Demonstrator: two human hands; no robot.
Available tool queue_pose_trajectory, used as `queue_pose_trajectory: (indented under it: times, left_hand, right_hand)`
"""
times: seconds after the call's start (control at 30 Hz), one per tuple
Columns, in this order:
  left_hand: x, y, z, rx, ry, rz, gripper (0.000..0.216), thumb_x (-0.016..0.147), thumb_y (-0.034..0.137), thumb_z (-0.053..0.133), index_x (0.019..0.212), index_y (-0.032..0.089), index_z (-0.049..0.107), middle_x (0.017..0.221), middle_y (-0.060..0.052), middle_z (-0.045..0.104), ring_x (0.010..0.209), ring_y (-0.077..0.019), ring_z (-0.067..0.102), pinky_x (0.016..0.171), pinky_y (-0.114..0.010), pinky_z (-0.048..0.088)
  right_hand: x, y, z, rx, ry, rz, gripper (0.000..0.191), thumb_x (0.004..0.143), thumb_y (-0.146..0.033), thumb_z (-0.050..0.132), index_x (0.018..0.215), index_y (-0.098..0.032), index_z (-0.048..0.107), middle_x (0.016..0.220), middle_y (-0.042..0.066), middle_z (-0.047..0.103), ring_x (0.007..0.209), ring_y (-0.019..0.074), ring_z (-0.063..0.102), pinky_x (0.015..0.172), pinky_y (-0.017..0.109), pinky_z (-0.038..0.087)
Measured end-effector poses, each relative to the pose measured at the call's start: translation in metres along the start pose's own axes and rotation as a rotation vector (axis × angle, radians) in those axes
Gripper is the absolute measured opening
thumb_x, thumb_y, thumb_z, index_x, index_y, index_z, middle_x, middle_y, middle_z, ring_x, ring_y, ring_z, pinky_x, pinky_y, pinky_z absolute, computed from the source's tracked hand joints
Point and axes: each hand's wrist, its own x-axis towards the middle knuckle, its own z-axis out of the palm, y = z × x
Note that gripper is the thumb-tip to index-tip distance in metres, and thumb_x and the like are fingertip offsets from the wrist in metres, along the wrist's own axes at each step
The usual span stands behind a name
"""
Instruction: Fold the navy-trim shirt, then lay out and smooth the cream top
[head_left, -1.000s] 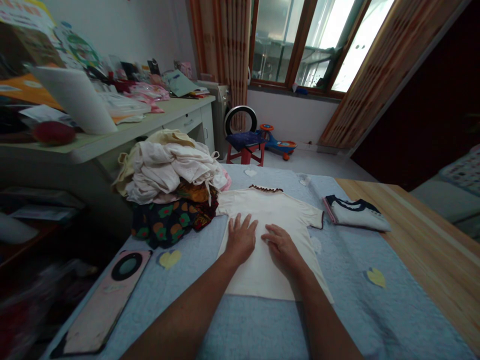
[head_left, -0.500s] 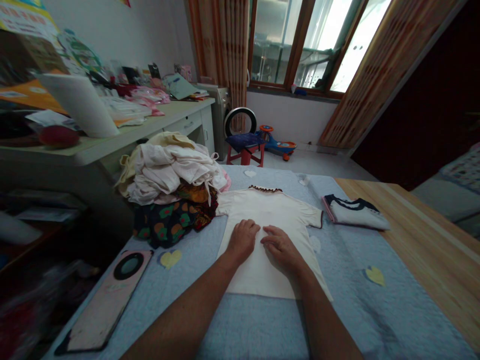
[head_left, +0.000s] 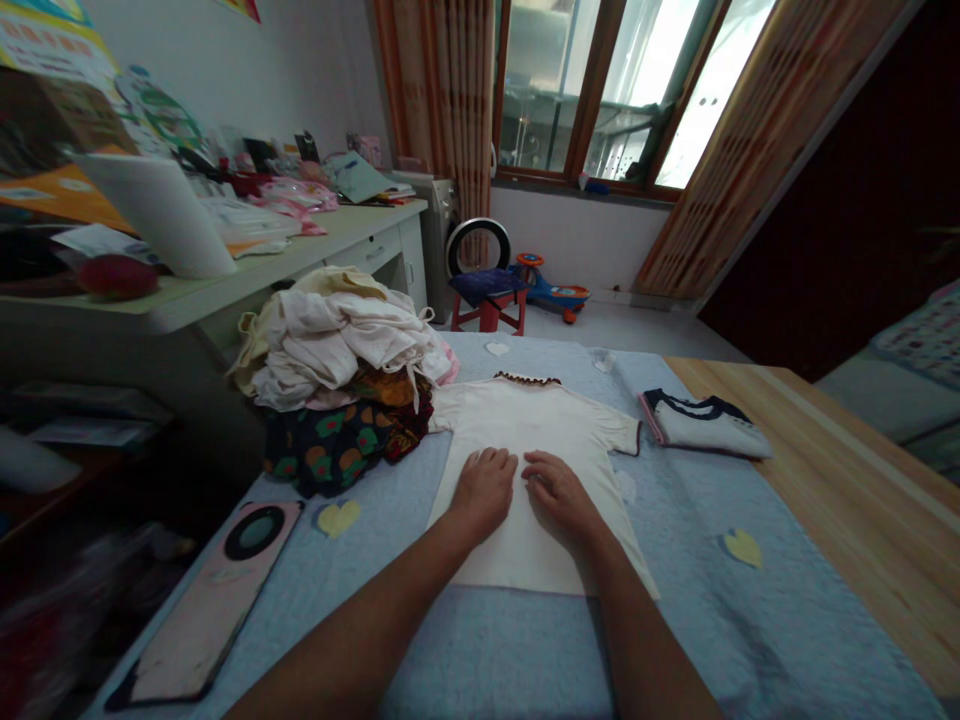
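Note:
A white short-sleeved shirt (head_left: pixel 525 545) with a dark frilled collar lies spread flat on the blue cloth (head_left: pixel 495 650), its collar away from me. My left hand (head_left: pixel 486 487) rests on the middle of the shirt, fingers stretched forward and slightly bent. Close beside it, my right hand (head_left: pixel 559 488) lies on the shirt too, its fingers loosely extended towards the left hand. A narrow gap separates the two hands. Neither hand grips the fabric. The shirt's left sleeve touches the heap of clothes (head_left: pixel 337 330).
Folded shirts (head_left: pixel 705 425) with a navy neckline sit at the right, near the bare wooden tabletop (head_left: pixel 847 440). A phone (head_left: pixel 214 605) lies front left. Behind the heap stands a cluttered desk (head_left: pixel 360 225). A red stool (head_left: pixel 489 312) and a toy car (head_left: pixel 555 292) are on the floor beyond.
My left hand has shifted slightly towards me over the shirt, while the right hand stays nearly in place. The shirt still lies flat. The whole view has drifted a little.

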Motion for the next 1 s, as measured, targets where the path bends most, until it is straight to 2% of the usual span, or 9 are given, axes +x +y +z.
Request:
queue_pose_trajectory:
  times: [0.13,0.23,0.33,0.6,0.83,1.0]
  left_hand:
    - [-0.012,-0.001,0.005,0.008,-0.052,-0.016,0.043,0.096,0.026,0.041,0.138,0.024,0.046,0.148,-0.008,0.047,0.135,-0.0264,0.039,0.11,-0.056,0.031]
    - [-0.018,-0.006,0.012,0.01,-0.078,-0.01,0.047,0.097,0.03,0.038,0.144,0.026,0.041,0.155,-0.006,0.039,0.141,-0.027,0.032,0.111,-0.061,0.026]
    - [-0.024,-0.012,0.019,0.02,-0.044,0.005,0.048,0.099,0.036,0.036,0.147,0.029,0.038,0.157,-0.004,0.034,0.145,-0.0281,0.025,0.113,-0.064,0.019]
    - [-0.03,-0.02,0.022,0.021,0.013,-0.03,0.056,0.094,0.051,0.045,0.148,0.036,0.037,0.159,-0.001,0.03,0.147,-0.0385,0.015,0.115,-0.063,0.015]
    - [-0.028,-0.024,0.016,0.007,0.003,-0.053,0.057,0.093,0.05,0.051,0.145,0.031,0.042,0.158,-0.004,0.032,0.147,-0.0348,0.019,0.117,-0.058,0.018]
    - [-0.026,-0.029,0.009,-0.003,-0.006,-0.058,0.053,0.094,0.046,0.051,0.143,0.026,0.045,0.156,-0.006,0.035,0.146,-0.0313,0.024,0.118,-0.051,0.023]
  right_hand:
    - [0.0,0.001,0.001,0.017,0.021,-0.014,0.023,0.086,-0.018,0.05,0.1,-0.019,0.069,0.124,0.01,0.064,0.121,0.0192,0.055,0.107,0.039,0.041]
    - [0.001,0.004,0.003,0.032,0.029,-0.027,0.023,0.086,-0.018,0.051,0.1,-0.019,0.068,0.123,0.01,0.065,0.119,0.02,0.056,0.106,0.04,0.042]
    - [0.001,0.006,0.004,0.048,0.026,-0.027,0.023,0.085,-0.018,0.051,0.1,-0.02,0.068,0.123,0.011,0.065,0.119,0.0208,0.057,0.105,0.042,0.042]
    - [0.001,0.003,0.002,0.032,0.029,-0.027,0.024,0.086,-0.017,0.05,0.102,-0.02,0.068,0.124,0.011,0.064,0.119,0.0216,0.056,0.105,0.043,0.043]
    - [0.001,0.003,0.003,-0.056,0.02,-0.005,0.027,0.087,-0.017,0.049,0.107,-0.017,0.067,0.127,0.013,0.062,0.122,0.0219,0.054,0.108,0.041,0.041]
    - [0.001,0.001,0.005,-0.215,0.005,0.072,0.036,0.085,-0.018,0.052,0.119,-0.015,0.063,0.137,0.014,0.056,0.129,0.0234,0.048,0.113,0.042,0.035]
